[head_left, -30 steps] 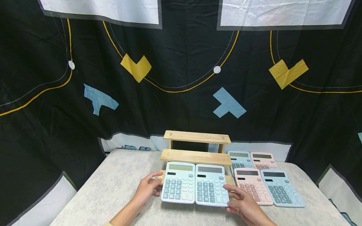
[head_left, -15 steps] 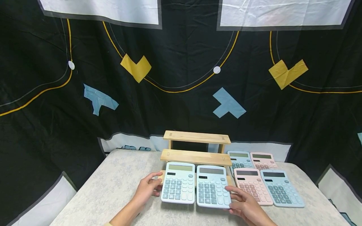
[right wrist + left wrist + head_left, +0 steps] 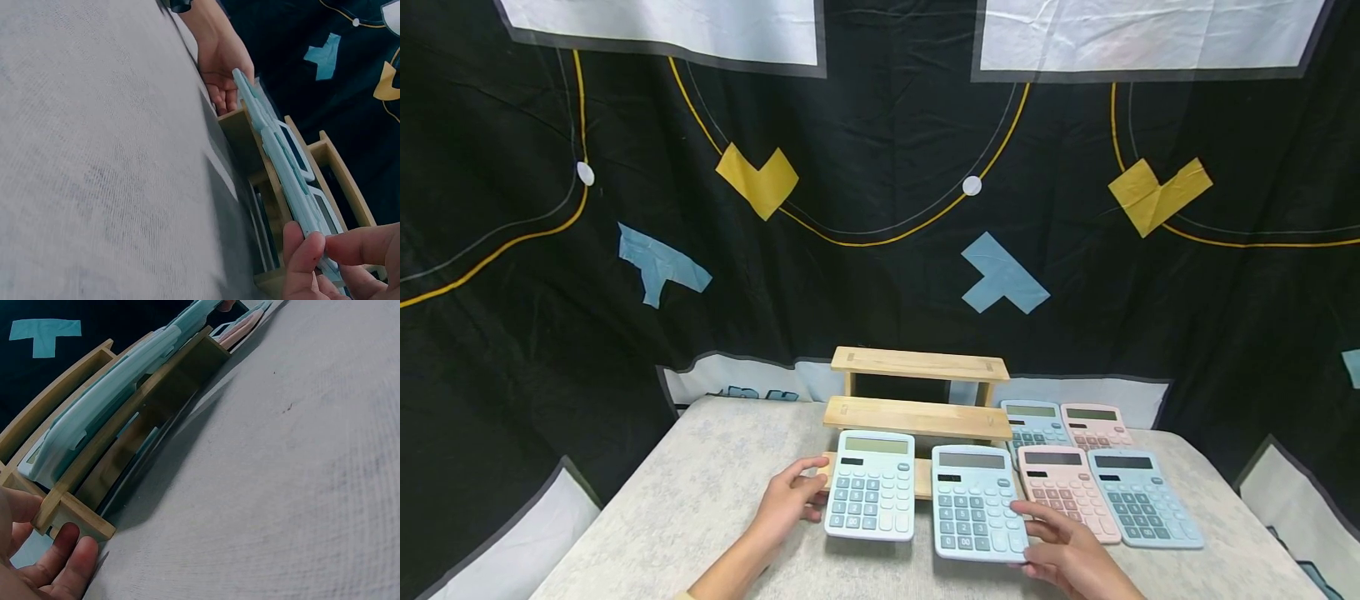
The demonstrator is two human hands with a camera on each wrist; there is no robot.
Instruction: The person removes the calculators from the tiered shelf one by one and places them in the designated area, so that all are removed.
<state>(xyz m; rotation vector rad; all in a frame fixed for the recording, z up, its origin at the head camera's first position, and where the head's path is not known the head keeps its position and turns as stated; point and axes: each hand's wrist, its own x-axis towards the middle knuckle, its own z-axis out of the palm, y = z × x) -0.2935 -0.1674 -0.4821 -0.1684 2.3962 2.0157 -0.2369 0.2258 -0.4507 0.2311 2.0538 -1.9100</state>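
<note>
In the head view, a light blue calculator [image 3: 973,500] leans on the lowest step of a tiered wooden stand [image 3: 917,417]. My right hand [image 3: 1063,546] pinches its lower right edge between thumb and fingers, which the right wrist view shows close up. To its left, a second calculator [image 3: 870,485], paler with a greenish display, leans on the same step. There is a gap between the two. My left hand [image 3: 786,504] holds the left end of the stand; in the left wrist view its fingertips [image 3: 81,556] lie against the wooden end piece.
To the right, a pink calculator [image 3: 1063,492] and a blue calculator [image 3: 1144,496] lie side by side in front. Behind them are another blue calculator [image 3: 1033,423] and a pink calculator [image 3: 1093,425]. A pale cloth covers the table [image 3: 700,500]; a black printed curtain [image 3: 880,292] hangs behind.
My right hand has slid its calculator to the right and slightly toward me, opening a gap from the left calculator. My left hand stays on the stand.
</note>
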